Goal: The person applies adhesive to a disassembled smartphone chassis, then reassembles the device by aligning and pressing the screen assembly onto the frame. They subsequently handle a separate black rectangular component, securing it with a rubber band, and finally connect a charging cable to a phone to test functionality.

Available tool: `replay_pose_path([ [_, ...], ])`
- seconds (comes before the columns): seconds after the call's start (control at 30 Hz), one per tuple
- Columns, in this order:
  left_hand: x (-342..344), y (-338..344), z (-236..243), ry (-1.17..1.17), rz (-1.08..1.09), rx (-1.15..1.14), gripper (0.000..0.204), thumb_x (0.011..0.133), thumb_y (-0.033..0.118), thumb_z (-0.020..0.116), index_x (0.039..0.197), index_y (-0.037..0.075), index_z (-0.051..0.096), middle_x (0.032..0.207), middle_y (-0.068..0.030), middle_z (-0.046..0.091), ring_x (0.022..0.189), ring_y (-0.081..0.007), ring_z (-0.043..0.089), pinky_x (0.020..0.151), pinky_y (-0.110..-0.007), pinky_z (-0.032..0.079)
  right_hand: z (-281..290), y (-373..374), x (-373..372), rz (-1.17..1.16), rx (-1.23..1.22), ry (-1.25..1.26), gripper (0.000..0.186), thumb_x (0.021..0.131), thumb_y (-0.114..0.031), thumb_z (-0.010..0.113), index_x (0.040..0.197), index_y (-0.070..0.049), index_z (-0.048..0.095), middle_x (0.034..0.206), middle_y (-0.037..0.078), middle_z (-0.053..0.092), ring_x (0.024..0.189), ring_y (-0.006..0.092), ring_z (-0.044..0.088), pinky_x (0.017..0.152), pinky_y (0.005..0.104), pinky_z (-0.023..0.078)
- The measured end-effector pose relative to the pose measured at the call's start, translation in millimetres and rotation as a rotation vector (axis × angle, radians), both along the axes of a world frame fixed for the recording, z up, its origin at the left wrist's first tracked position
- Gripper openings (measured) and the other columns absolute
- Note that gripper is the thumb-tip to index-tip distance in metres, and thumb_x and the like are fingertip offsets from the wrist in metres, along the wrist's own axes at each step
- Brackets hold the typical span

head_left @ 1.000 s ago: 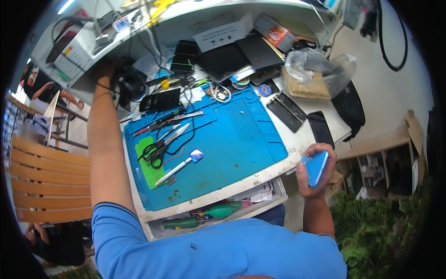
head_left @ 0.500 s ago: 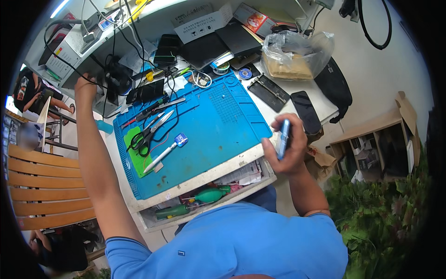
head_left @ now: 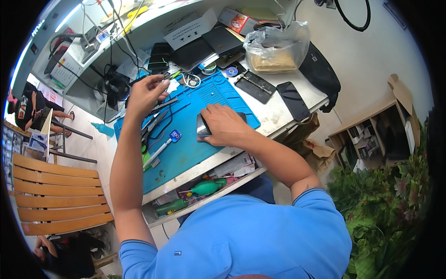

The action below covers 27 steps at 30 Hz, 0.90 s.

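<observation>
On the blue work mat [head_left: 179, 160] my right hand [head_left: 222, 122] lies over a dark smartphone [head_left: 202, 126], with fingers and thumb gripping its sides. The hand hides most of the phone. My left hand [head_left: 143, 96] is raised above the mat's far left part, with thumb and fingertips together. Whatever is between them, if anything, is too small to make out. Below and right of that hand lie black-handled scissors [head_left: 146, 138], partly behind my forearm, and a white pen-shaped tool [head_left: 157, 154] beside a small blue tag [head_left: 174, 135].
Toward the back right are a dark phone frame [head_left: 255, 87], another black phone [head_left: 292, 101] and a plastic bag [head_left: 276, 49]. Cables [head_left: 111, 51] hang at the back left. The drawer [head_left: 218, 193] under the mat stands pulled out, with green-handled tools [head_left: 206, 187] inside.
My right hand has brought the phone from the table's right edge left onto the mat. My left hand has moved right from the cables at the shelf to above the mat.
</observation>
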<state>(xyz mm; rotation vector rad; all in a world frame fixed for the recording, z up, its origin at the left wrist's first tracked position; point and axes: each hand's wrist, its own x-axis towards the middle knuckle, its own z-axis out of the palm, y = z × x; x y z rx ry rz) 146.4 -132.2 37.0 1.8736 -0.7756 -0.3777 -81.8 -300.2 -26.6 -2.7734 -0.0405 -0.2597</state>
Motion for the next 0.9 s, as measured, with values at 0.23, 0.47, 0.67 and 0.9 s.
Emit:
replay_pose_path([
  [0.23,87,-100,-72,0.168,0.112,0.061,0.102,0.085,0.031,0.096,0.155,-0.020,0.042,0.126,-0.0282,0.072,0.100,-0.0245,0.076,0.090,-0.032,0.060,-4,-2,2,0.029,0.047,-0.040,0.061,0.083,-0.045,0.089,0.116,0.001,0.067,0.111,0.019,0.066,0.110,0.0374,0.068,0.091,0.0489,0.056],
  [0.47,102,-133,-92,0.234,0.223,-0.073,0.084,0.089,0.016,0.092,0.154,-0.016,0.048,0.125,-0.0197,0.073,0.104,-0.0228,0.072,0.092,-0.034,0.057,-6,-5,0,0.031,0.100,-0.014,0.059,0.080,-0.036,0.092,0.117,0.001,0.066,0.111,0.018,0.066,0.109,0.0354,0.067,0.089,0.0469,0.054],
  [0.67,144,-157,-91,0.312,0.281,-0.182,0.068,0.090,0.005,0.086,0.149,-0.014,0.056,0.134,-0.0239,0.071,0.118,-0.0273,0.072,0.100,-0.034,0.057,-8,-5,2,0.043,0.109,-0.019,0.059,0.080,-0.034,0.091,0.119,0.002,0.065,0.113,0.018,0.065,0.111,0.0354,0.067,0.091,0.0470,0.054],
  [0.9,148,-209,-79,0.225,0.299,-0.041,0.048,0.093,0.002,0.082,0.137,-0.010,0.068,0.127,-0.0178,0.074,0.108,-0.0237,0.072,0.096,-0.034,0.054,-9,-10,1,0.021,0.156,-0.012,0.058,0.080,-0.033,0.091,0.118,0.002,0.066,0.114,0.017,0.065,0.111,0.0350,0.066,0.091,0.0466,0.052],
])
